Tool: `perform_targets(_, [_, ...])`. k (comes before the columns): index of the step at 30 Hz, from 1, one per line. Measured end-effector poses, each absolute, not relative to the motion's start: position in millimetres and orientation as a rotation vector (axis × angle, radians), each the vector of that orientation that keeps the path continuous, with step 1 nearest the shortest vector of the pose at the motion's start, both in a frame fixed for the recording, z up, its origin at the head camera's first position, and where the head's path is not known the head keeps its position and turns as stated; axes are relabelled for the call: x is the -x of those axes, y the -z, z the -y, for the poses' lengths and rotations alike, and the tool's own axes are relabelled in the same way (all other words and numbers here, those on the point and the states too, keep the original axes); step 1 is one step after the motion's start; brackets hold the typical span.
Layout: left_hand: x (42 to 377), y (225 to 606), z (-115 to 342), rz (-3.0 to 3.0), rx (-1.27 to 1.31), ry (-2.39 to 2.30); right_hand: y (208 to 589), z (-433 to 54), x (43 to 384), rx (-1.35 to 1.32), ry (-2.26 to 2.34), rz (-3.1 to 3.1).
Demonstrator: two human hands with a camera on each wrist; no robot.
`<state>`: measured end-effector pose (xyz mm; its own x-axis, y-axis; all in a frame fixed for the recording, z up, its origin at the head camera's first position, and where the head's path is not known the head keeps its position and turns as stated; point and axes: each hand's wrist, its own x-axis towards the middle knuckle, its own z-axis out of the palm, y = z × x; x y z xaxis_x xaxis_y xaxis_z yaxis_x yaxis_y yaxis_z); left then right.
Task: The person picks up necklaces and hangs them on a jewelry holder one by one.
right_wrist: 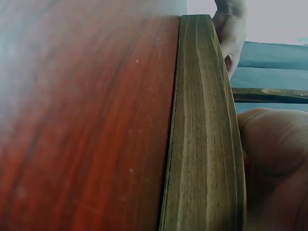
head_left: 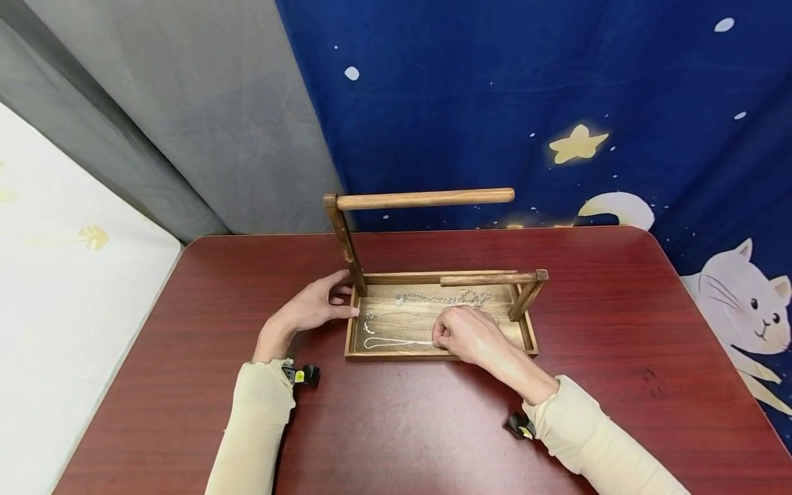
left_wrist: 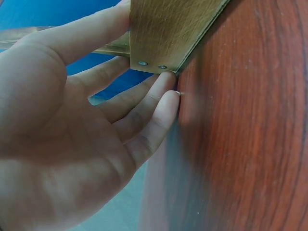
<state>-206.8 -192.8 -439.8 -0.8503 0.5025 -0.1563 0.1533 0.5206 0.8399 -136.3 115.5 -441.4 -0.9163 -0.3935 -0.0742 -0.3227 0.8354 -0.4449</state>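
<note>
A brown wooden display tray (head_left: 402, 356) stands on the table with an upright post and a bar at each end. Several necklaces lie inside it. My right hand (head_left: 467, 333) is over the tray's front half, fingers curled, pinching the end of a thin silver necklace (head_left: 396, 342) that loops to the left; the fingertips are partly hidden. Behind it lies a chunkier silver chain (head_left: 442, 299). At the tray's left end my left hand (head_left: 315, 302) rests with thumb and fingers fairly straight against the end wall (left_wrist: 173, 33). In the right wrist view the front wall (right_wrist: 202, 125) hides the right fingers.
The taller left post (head_left: 346, 244) carries a long bar (head_left: 427, 199) high above the tray's back. A shorter bar (head_left: 489, 279) reaches in from the right post. The red-brown table (head_left: 402, 426) surrounds the tray, and a blue curtain (head_left: 445, 124) hangs behind.
</note>
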Motion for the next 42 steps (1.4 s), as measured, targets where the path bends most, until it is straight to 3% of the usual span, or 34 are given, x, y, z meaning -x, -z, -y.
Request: perform_targets(42, [207.7,440.6,194.3,-2.391,-0.582,-1.238,437.3,-122.6,139.6,0.613,0.857,-2.713])
